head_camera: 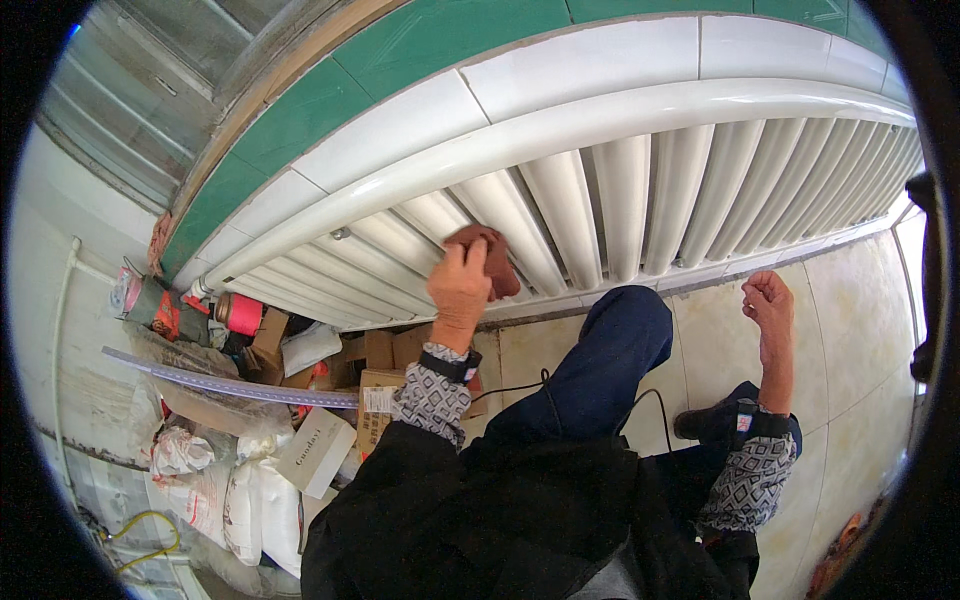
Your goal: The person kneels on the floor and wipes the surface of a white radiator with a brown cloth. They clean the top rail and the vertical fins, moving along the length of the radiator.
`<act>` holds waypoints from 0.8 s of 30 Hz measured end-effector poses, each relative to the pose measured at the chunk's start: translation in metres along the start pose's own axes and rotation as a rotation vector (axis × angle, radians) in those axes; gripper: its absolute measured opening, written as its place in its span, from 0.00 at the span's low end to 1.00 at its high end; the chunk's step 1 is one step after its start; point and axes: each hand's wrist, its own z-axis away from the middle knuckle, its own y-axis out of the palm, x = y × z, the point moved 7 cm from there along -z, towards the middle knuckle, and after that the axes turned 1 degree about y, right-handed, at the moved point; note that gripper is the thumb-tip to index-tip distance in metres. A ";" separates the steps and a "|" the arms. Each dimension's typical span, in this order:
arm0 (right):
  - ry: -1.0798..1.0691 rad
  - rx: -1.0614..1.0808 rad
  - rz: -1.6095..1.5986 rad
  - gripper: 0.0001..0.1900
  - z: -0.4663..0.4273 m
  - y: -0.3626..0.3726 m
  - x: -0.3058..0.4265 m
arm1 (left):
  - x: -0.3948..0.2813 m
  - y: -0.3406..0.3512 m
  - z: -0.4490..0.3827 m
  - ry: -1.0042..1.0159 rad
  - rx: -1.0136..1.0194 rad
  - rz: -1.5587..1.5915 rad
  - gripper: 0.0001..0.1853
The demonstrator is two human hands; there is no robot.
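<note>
My left hand (459, 289) holds a reddish-brown cloth (499, 264) against the vertical columns of a white radiator (551, 202), left of the view's middle. Part of the cloth lies hidden under the fingers. Over the tiled floor (780, 330), to the right, my right hand (769, 300) is raised with its fingers curled; nothing shows in it. It is apart from the radiator. Both wrists wear dark bands over patterned sleeves.
Left of me are cardboard boxes (371, 420), a white box (316, 451), white sacks (262, 510), a long perforated strip (247, 391) and a pink-wrapped roll (244, 313). Black cable (517, 387) runs beside my knee. White and green tiles (450, 45) line the wall above the radiator.
</note>
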 end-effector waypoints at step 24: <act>-0.045 0.002 0.050 0.03 0.005 0.004 0.016 | 0.063 -0.073 -0.050 -0.251 -0.202 0.062 0.23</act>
